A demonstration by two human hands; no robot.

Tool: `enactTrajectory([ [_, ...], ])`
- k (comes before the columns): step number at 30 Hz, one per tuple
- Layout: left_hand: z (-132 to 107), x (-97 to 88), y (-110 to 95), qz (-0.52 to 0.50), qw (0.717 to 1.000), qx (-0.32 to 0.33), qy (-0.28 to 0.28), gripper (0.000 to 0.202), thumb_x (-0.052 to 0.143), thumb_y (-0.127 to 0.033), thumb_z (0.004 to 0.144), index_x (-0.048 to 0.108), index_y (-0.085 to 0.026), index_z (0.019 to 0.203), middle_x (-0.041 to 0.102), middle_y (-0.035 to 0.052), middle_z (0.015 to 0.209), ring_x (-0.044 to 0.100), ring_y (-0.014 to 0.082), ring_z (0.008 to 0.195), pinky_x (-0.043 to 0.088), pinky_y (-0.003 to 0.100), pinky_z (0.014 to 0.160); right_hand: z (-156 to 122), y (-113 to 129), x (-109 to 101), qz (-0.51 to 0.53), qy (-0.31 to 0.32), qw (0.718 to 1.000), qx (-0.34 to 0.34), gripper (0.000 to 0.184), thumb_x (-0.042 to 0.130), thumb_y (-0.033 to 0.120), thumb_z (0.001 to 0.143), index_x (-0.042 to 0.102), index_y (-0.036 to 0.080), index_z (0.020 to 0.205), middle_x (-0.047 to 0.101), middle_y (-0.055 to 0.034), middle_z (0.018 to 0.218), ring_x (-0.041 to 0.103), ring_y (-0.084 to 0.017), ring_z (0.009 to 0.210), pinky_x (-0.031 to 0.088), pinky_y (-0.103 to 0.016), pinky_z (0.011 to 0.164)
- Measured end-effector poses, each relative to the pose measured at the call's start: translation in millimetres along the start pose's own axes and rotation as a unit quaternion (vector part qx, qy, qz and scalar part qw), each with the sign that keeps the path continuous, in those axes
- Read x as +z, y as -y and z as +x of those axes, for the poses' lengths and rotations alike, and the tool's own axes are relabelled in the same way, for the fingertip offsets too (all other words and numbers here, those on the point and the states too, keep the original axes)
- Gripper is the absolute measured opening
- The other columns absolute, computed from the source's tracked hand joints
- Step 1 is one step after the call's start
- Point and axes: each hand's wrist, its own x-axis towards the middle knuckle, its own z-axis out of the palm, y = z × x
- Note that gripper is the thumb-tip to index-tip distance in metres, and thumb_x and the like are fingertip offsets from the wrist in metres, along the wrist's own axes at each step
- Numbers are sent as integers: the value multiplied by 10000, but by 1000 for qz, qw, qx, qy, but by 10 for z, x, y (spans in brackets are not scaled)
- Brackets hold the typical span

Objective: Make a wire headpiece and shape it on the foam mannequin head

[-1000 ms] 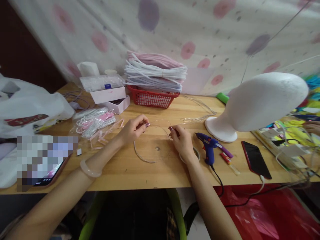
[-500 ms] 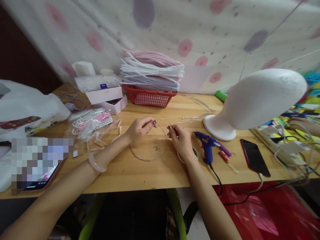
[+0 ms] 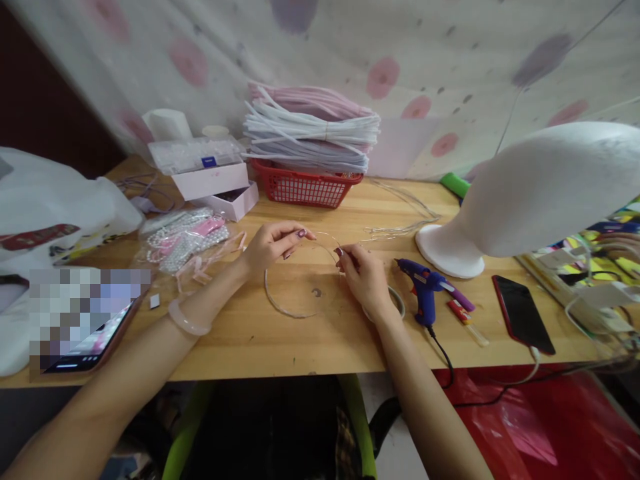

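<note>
A thin clear hoop (image 3: 280, 308) curves over the wooden table (image 3: 280, 347) in front of me. My left hand (image 3: 273, 243) pinches its upper left part between thumb and fingertips. My right hand (image 3: 364, 277) is closed on the hoop's right end, fingertips pressed together. The two hands sit about a hand's width apart. A roll of tape (image 3: 399, 301) lies partly under my right wrist.
A blue glue gun (image 3: 423, 290) with a black cord lies right of my hand, then a red phone (image 3: 523, 313) and a white foam head (image 3: 530, 193). Behind stand a red basket (image 3: 310, 189) of white strips, pink boxes (image 3: 215, 180), bagged beads (image 3: 185, 237) and a plastic bag (image 3: 50, 213).
My left hand has shifted a little along the hoop toward the right hand. The view has tilted slightly; the hoop stays between both hands.
</note>
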Motion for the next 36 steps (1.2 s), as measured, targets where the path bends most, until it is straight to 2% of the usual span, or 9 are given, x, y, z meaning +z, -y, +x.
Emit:
enactTrajectory([
  [7, 40, -5, -78, -2, 998, -51, 45, 189, 461, -275, 832, 575, -175, 719, 472, -21, 513, 403, 106, 460, 322, 244, 465, 6, -17, 7, -3, 2, 1000, -4, 214, 504, 346, 955, 636, 206, 864, 680, -17, 692, 649, -167, 652, 462, -263, 643],
  [12, 62, 15, -53, 2, 998, -44, 36, 254, 463, -298, 853, 423, -198, 623, 342, -53, 495, 310, 85, 446, 267, 227, 453, 0, -17, 5, -6, 7, 1000, -6, 210, 499, 346, 959, 631, 206, 876, 686, -18, 699, 635, -162, 639, 455, -254, 629],
  [16, 76, 57, 41, 17, 999, -25, 21, 267, 519, -410, 899, 614, -165, 848, 380, -68, 525, 306, 75, 447, 235, 217, 443, -1, -30, -2, -17, 6, 1000, -7, 218, 494, 346, 961, 617, 211, 842, 681, -15, 694, 625, -164, 643, 441, -256, 632],
  [19, 81, 59, 59, 5, 999, -2, 34, 309, 482, -347, 928, 639, -149, 1105, 491, -47, 582, 357, 75, 452, 283, 212, 448, 2, -48, -12, -26, 4, 1000, -10, 215, 496, 339, 959, 608, 214, 824, 675, -12, 689, 624, -170, 654, 431, -263, 645],
  [24, 136, 16, -23, -13, 997, -16, 71, 251, 451, -190, 887, 622, -120, 1056, 603, 3, 691, 432, 76, 490, 340, 205, 464, 1, -42, -20, -40, 10, 999, -18, 202, 502, 325, 954, 609, 218, 818, 675, -10, 689, 615, -168, 636, 415, -261, 629],
  [29, 214, 35, -138, 35, 994, -8, 106, 270, 463, -183, 881, 649, -121, 1066, 560, -33, 587, 453, 83, 489, 363, 208, 495, 2, -30, -17, -41, 7, 999, -23, 201, 503, 317, 948, 594, 216, 800, 672, -10, 676, 610, -167, 628, 414, -258, 622],
  [31, 236, 72, -170, 84, 990, -13, 113, 285, 547, -260, 887, 678, -134, 1107, 601, -25, 601, 524, 97, 542, 405, 215, 542, 2, -38, -16, -39, 6, 999, -22, 212, 499, 324, 949, 584, 215, 789, 670, -10, 671, 616, -168, 628, 419, -259, 622],
  [34, 268, 137, -177, 120, 989, -16, 88, 260, 625, -313, 867, 738, -159, 1043, 760, 46, 868, 670, 151, 785, 502, 254, 709, 0, -49, -16, -35, 6, 999, -21, 222, 489, 342, 954, 577, 215, 794, 674, -11, 677, 623, -169, 630, 430, -261, 626],
  [36, 283, 172, -159, 123, 991, -19, 57, 229, 642, -310, 857, 765, -166, 986, 777, 64, 1012, 692, 184, 936, 518, 281, 822, -3, -47, -19, -35, 6, 999, -21, 224, 486, 347, 957, 575, 215, 799, 674, -12, 681, 622, -169, 631, 431, -262, 627],
])
